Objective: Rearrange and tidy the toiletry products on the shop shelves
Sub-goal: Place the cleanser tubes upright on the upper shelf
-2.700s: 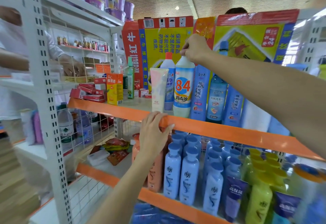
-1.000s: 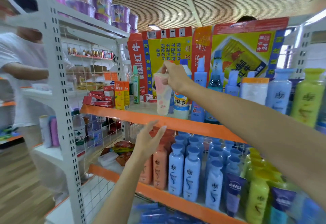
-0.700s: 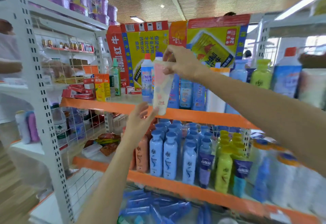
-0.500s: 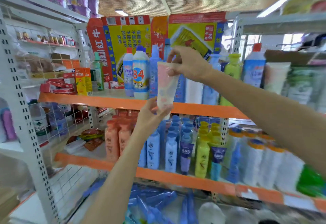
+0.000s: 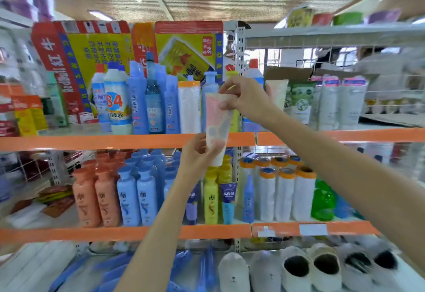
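A pale tube with pink and blue patches (image 5: 216,122) hangs cap-down in the air in front of the orange edge of the upper shelf (image 5: 115,141). My right hand (image 5: 247,97) pinches its flat top end. My left hand (image 5: 199,156) holds its lower end near the cap. Behind it on the upper shelf stand a white "84" bottle (image 5: 117,105), blue bottles (image 5: 138,101) and a white orange-capped pack (image 5: 189,107). To the right stand a similar pale tube (image 5: 277,93) and a green tube (image 5: 301,103).
The lower shelf (image 5: 207,230) holds orange (image 5: 86,197), blue (image 5: 127,197) and yellow bottles (image 5: 210,199), and white orange-capped rolls (image 5: 285,195). Slippers (image 5: 296,268) lie on the bottom level. Red and yellow cartons (image 5: 92,48) stand behind the upper shelf. A white upright post (image 5: 240,48) divides the bays.
My right hand lifted the pale tube off the upper shelf and carried it to the right. My left hand left the shelf edge and took the tube's lower end. The view swung right.
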